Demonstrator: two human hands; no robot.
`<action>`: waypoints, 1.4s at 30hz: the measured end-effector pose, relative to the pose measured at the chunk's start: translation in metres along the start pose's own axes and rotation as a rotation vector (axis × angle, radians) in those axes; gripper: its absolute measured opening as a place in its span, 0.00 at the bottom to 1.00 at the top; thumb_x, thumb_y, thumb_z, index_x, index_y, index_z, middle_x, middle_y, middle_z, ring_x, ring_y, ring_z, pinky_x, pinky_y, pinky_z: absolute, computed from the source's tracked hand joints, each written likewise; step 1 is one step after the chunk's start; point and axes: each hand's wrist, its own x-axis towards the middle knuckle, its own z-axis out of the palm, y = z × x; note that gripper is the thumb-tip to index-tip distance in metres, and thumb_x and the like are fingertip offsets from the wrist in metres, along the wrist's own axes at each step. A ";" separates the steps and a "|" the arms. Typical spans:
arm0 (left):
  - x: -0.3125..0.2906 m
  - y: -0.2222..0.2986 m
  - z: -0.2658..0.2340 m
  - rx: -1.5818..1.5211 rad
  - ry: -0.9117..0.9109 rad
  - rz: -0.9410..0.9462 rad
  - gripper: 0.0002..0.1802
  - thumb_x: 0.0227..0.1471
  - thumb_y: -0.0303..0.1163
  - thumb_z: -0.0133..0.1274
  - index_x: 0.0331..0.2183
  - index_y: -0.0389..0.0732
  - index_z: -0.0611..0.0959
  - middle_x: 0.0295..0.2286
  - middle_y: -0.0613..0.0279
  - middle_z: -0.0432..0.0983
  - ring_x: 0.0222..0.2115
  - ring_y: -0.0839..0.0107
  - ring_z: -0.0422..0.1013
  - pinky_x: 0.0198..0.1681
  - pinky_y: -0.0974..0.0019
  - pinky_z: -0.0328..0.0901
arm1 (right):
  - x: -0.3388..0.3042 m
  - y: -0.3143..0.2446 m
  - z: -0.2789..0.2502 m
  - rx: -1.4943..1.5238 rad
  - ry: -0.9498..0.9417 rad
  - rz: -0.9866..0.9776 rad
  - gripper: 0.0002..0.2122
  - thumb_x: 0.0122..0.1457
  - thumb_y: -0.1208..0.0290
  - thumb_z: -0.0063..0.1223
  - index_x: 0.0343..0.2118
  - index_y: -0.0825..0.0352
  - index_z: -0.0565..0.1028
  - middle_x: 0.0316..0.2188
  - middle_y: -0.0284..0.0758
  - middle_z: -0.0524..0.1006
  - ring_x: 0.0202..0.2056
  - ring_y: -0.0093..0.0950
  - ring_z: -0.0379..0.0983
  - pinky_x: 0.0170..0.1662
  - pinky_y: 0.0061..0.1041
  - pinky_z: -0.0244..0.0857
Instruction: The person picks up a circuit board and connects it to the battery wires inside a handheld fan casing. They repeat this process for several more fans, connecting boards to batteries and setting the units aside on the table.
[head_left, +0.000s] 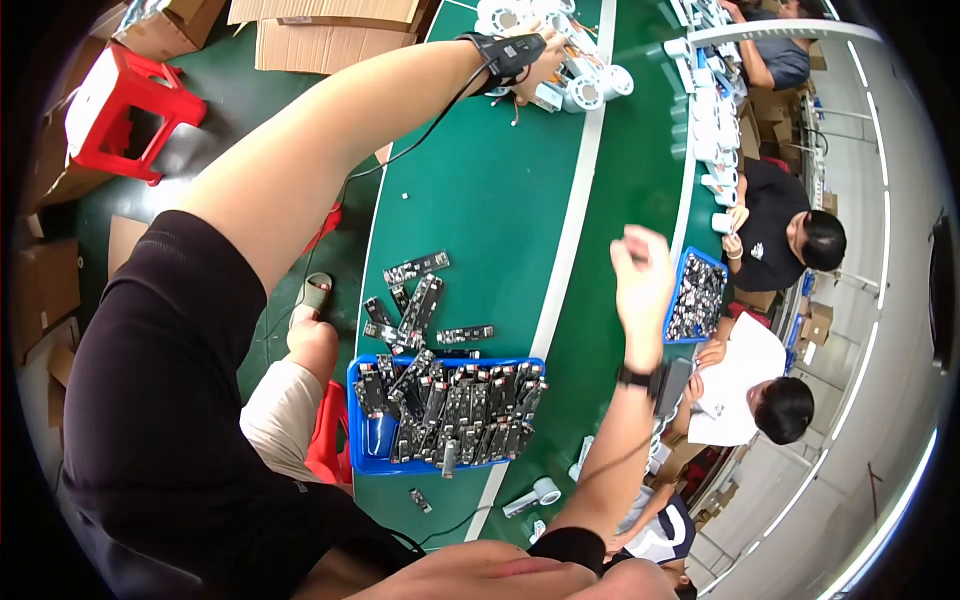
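Note:
My left arm stretches to the far end of the green table (480, 190). There, my left hand (538, 75) is among a cluster of white round-ended plastic housings (585, 92) with loose wires; its fingers are partly hidden, so its grip is unclear. My right hand (643, 275) is raised over the right side, slightly blurred, with loosely curled fingers, the thumb apart and nothing visible in it. Nearer me, a blue tray (372, 462) holds many black circuit boards (465, 405). Several more boards (420, 305) lie loose beyond it, and a single small board (420, 500) lies on its near side.
Across from me, several people (780, 235) sit along a row of white housings (708, 130), near another blue tray (675, 330) of small parts. A white device (535, 497) lies near right. Left are a red stool (125, 110) and cardboard boxes (45, 295). A cable hangs from my left wrist.

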 end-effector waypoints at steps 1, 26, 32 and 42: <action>0.008 0.007 -0.012 -0.001 -0.110 0.007 0.35 0.34 0.44 0.71 0.46 0.40 0.82 0.46 0.59 0.75 0.50 0.57 0.71 0.56 0.51 0.64 | 0.054 -0.006 0.010 -0.157 -0.016 -0.119 0.16 0.58 0.78 0.63 0.50 0.67 0.77 0.46 0.39 0.79 0.46 0.30 0.78 0.45 0.27 0.74; -0.026 0.010 -0.096 -0.565 -0.881 0.145 0.49 0.28 0.37 0.75 0.53 0.32 0.72 0.46 0.45 0.74 0.47 0.48 0.74 0.47 0.52 0.72 | 0.302 0.001 0.074 -0.274 -0.436 0.033 0.30 0.36 0.73 0.64 0.48 0.74 0.76 0.39 0.44 0.83 0.38 0.38 0.81 0.43 0.35 0.75; -0.067 0.055 -0.199 -1.232 -1.123 0.147 0.47 0.30 0.39 0.75 0.50 0.26 0.72 0.38 0.42 0.78 0.38 0.51 0.79 0.40 0.58 0.74 | 0.126 0.018 -0.075 0.395 -0.420 0.243 0.30 0.40 0.77 0.59 0.53 0.75 0.74 0.40 0.40 0.82 0.39 0.37 0.82 0.43 0.33 0.76; -0.247 0.323 -0.321 -1.680 -1.893 0.209 0.47 0.36 0.39 0.76 0.53 0.27 0.72 0.42 0.49 0.79 0.41 0.66 0.77 0.45 0.62 0.72 | -0.451 -0.031 -0.109 1.021 0.369 1.120 0.37 0.37 0.86 0.61 0.58 0.68 0.70 0.46 0.38 0.76 0.45 0.38 0.77 0.46 0.46 0.79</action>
